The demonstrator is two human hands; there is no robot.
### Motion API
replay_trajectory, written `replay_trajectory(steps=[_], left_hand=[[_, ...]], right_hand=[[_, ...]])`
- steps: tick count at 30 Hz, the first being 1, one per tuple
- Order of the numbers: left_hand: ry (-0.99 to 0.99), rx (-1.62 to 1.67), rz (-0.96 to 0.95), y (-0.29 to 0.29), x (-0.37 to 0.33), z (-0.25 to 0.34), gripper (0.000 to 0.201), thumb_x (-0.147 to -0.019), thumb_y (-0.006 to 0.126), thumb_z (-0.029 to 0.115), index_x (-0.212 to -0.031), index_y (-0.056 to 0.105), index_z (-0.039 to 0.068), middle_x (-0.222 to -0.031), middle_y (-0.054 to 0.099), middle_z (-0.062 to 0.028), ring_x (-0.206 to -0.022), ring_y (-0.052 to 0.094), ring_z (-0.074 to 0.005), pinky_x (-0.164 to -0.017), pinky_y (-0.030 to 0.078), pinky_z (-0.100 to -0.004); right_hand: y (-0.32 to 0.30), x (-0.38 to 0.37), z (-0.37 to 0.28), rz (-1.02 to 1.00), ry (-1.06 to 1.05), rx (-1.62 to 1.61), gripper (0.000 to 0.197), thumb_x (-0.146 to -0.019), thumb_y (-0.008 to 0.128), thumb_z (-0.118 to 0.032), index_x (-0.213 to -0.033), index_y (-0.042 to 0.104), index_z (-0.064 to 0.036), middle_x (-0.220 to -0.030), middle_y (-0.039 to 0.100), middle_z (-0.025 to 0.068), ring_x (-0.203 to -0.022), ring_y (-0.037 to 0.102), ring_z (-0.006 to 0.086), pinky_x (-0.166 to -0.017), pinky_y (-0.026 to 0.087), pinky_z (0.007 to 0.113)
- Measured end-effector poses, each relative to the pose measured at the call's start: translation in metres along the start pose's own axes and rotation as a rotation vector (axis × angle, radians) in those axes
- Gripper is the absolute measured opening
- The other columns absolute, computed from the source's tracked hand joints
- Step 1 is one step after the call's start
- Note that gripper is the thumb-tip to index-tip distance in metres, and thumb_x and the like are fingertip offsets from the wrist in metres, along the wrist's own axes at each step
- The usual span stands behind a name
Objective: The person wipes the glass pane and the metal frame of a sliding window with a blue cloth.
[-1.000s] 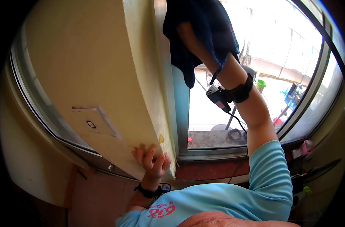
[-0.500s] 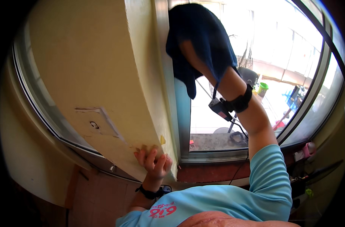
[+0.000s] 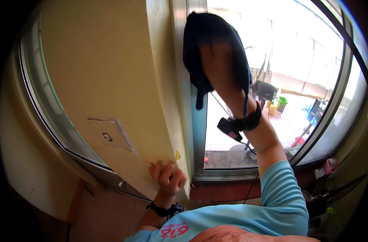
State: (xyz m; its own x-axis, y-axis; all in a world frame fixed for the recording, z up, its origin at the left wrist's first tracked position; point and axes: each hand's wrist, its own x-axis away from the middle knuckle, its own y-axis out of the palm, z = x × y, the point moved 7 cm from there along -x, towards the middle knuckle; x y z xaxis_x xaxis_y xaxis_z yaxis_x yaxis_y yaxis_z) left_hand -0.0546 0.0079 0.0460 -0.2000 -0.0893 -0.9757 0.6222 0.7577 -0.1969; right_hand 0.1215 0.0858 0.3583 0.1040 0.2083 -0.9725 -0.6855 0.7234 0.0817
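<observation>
From the head view, the only one here, I'm watching a person at a window (image 3: pixel 288 44) whose right hand (image 3: pixel 217 54) is bearing on a dark blue cloth (image 3: pixel 194 52). The cloth is hanging over the upper left of the window, overlapping the metal frame (image 3: pixel 199 149), seemingly against the glass. Those fingers are disappearing into shadow and blur, so I can't tell whether they're gripping or lying flat. The left hand (image 3: pixel 168 179) is holding nothing that I can see; its fingers are loosely curling, tips touching the yellowish wall (image 3: pixel 107 72). The work is looking underway, not finished, though nothing is showing me which parts are done or left. Beyond the glass, a green bucket (image 3: pixel 281 104) is standing, its contents too small to make out.
</observation>
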Motion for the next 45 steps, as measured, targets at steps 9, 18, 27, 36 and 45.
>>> replay_trajectory(steps=[9, 18, 27, 36, 45], left_hand=[[-0.019, 0.046, -0.004, 0.003, -0.002, 0.004, 0.022, -0.080, 0.064, 0.019, -0.101, 0.058, 0.022, -0.121, 0.051, -0.0061, -0.127, 0.034, -0.0356, -0.111, 0.012, -0.0563], [0.023, 0.063, 0.038, 0.036, 0.054, -0.009, 0.035, -0.078, 0.067, 0.020, -0.112, 0.060, 0.024, -0.130, 0.048, -0.0054, -0.128, 0.033, -0.0360, -0.105, 0.017, -0.0583], [0.061, 0.039, 0.142, -0.019, -0.024, 0.017, 0.023, -0.081, 0.062, 0.022, -0.104, 0.059, 0.020, -0.114, 0.055, -0.0060, -0.111, 0.047, -0.0295, -0.095, 0.033, -0.0550], [0.031, 0.063, 0.073, -0.013, -0.019, 0.012, 0.036, -0.080, 0.061, 0.017, -0.115, 0.055, 0.023, -0.133, 0.046, -0.0070, -0.130, 0.032, -0.0367, -0.106, 0.018, -0.0613], [0.027, 0.041, 0.076, -0.009, -0.026, 0.010, 0.033, -0.083, 0.057, 0.013, -0.115, 0.056, 0.019, -0.130, 0.048, -0.0099, -0.129, 0.035, -0.0378, -0.107, 0.020, -0.0606]], right_hand=[[0.005, -0.031, -0.007, -0.005, 0.275, 0.047, 0.017, -0.075, 0.053, 0.001, -0.091, 0.058, 0.0016, -0.087, 0.061, 0.0232, -0.084, 0.060, 0.0397, -0.074, 0.049, 0.043], [0.049, -0.180, 0.067, 0.356, 0.119, 0.171, 0.006, -0.080, 0.052, -0.005, -0.084, 0.054, -0.0006, -0.081, 0.059, 0.0217, -0.080, 0.059, 0.0359, -0.071, 0.047, 0.040], [0.072, -0.358, 0.127, 0.453, -0.050, 0.329, 0.023, -0.080, 0.059, -0.020, -0.077, 0.060, 0.0029, -0.075, 0.061, 0.0266, -0.075, 0.060, 0.0431, -0.073, 0.048, 0.048], [0.057, -0.226, 0.074, 0.045, 0.186, 0.079, 0.012, -0.075, 0.054, -0.004, -0.069, 0.058, 0.0060, -0.071, 0.062, 0.0238, -0.071, 0.063, 0.0374, -0.062, 0.050, 0.042], [0.032, 0.002, 0.033, -0.353, 0.533, -0.065, 0.021, -0.079, 0.046, 0.006, -0.100, 0.049, 0.0077, -0.089, 0.058, 0.0219, -0.093, 0.057, 0.0320, -0.081, 0.047, 0.037]])
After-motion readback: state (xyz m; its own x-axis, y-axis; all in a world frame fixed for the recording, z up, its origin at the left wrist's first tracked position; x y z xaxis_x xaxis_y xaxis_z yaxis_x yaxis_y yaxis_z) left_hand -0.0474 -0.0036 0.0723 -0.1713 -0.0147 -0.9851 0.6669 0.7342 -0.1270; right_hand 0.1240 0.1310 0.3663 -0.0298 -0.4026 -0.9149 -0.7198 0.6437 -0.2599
